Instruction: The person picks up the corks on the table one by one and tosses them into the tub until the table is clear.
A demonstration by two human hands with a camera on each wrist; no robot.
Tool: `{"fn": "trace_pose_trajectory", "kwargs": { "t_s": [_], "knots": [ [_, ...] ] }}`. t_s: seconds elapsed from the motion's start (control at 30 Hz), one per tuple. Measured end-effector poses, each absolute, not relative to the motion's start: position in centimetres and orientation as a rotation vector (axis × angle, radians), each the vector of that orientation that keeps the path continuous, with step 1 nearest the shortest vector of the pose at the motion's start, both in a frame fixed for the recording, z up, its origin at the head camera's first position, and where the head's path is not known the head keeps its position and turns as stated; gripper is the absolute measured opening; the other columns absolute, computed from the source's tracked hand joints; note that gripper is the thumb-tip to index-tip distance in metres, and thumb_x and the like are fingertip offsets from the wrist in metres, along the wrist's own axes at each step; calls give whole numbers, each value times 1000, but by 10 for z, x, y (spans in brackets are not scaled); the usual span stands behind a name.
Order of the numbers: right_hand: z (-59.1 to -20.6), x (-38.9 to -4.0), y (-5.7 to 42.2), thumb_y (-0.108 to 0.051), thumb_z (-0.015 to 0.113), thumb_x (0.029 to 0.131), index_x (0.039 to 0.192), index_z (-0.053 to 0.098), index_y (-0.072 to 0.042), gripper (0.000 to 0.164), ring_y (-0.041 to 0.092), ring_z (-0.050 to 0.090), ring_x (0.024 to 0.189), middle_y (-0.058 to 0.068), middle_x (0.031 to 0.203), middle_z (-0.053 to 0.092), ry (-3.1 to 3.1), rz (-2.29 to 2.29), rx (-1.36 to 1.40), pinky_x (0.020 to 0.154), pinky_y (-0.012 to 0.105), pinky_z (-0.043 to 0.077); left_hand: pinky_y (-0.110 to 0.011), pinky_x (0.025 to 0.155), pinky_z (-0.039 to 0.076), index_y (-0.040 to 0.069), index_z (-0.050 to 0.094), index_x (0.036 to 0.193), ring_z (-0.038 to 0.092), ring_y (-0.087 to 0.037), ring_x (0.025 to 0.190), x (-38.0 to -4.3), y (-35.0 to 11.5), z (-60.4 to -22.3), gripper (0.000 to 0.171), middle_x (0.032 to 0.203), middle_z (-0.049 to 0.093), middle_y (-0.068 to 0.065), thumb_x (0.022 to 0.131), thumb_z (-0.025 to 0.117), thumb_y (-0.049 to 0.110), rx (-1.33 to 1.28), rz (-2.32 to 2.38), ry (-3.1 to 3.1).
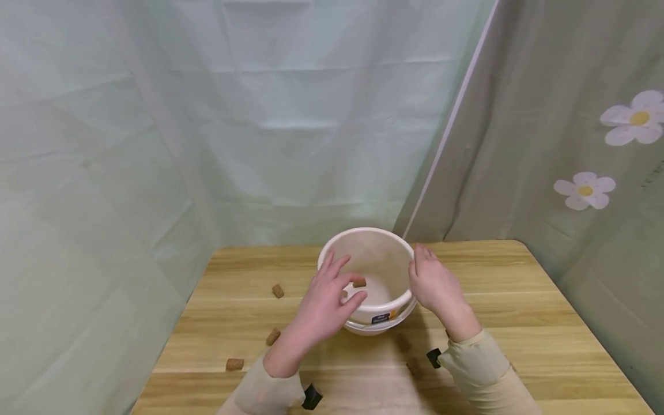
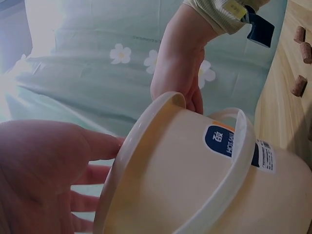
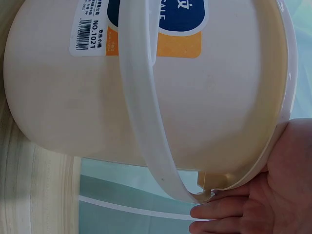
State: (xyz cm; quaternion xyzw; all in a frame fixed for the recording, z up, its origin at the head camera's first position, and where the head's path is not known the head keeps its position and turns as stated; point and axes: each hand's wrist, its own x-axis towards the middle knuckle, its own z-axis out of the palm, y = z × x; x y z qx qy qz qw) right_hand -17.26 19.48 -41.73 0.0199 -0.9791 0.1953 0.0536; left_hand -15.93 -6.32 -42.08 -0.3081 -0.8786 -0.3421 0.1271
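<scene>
In the head view, your left hand (image 1: 323, 302) is spread over the near-left rim of the white bucket (image 1: 381, 251), which sits mouth-up on the desk (image 1: 519, 323) — one cork (image 1: 359, 283) shows inside by your index fingertip, though whether they touch you cannot tell. Your right hand (image 1: 436, 282) grips the right rim. Three corks lie left of the bucket.

The left wrist view shows your left fingers parted, reaching behind the rim — the handle (image 2: 245, 146) hangs across the label.

In the right wrist view, your right fingers lie outside, beside the handle's joint.
</scene>
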Motion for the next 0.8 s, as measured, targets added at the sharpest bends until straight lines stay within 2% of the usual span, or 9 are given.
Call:
{"fn": "trace_pose_trajectory", "kwargs": {
  "t_s": [0.17,0.3,0.5,0.8],
  "knots": [
    [-420,-172,194,-24,30,115,160,33,13,59,52,36,151,32,164,38,-2978,609,64,121,66,32,-70,123,27,13,77,117,27,-45,159,-153,-83,-436,18,161,50,-12,100,77,15,-835,-1254,-2409],
    [-421,-172,195,-25,30,115,160,32,13,59,51,35,152,31,165,36,-2975,638,63,123,64,30,-72,119,31,14,75,123,35,-40,156,-148,-109,-457,23,162,50,-7,100,77,12,-704,-1342,-2322],
    [-419,-170,199,-24,30,115,161,31,13,59,51,33,153,32,165,35,-2968,665,47,124,64,29,-72,113,37,10,73,126,45,-39,148,-148,-152,-481,27,161,50,-10,100,74,3,-529,-1377,-2282],
    [-418,-173,199,-24,30,115,161,32,12,59,52,35,151,33,164,36,-2958,648,78,122,66,31,-71,111,39,6,71,126,44,-46,147,-140,-210,-504,24,159,50,-15,102,71,4,-306,-1259,-2433]
  ]
}}
